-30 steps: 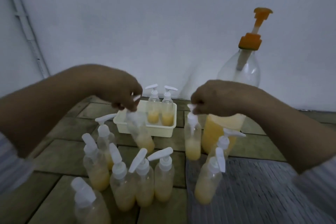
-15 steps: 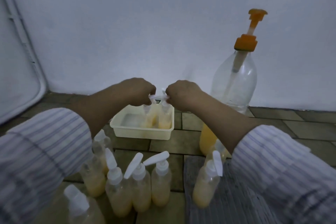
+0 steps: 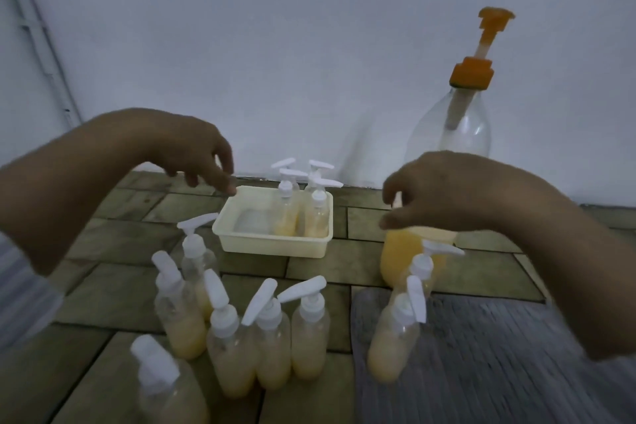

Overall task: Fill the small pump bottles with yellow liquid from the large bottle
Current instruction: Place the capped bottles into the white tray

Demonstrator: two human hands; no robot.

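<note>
Both hands have drawn back and apart from the two small bottles (image 3: 303,206) now standing in the cream tray (image 3: 272,244), each part-filled with yellow liquid. Left hand (image 3: 196,151) hovers loosely curled, empty, near the tray's far corner. Right hand (image 3: 444,193), relaxed and empty, hangs before the large bottle (image 3: 451,138).

Dim, flat, bluish light here, no clear source and no glare. Soft shadow falls on the wall (image 3: 309,45) beside the large bottle (image 3: 451,134). Motion blur smears the mat (image 3: 499,354) lower right; the nearest small bottle (image 3: 161,385) is out of focus. Wide-angle bending bows the left edge.
</note>
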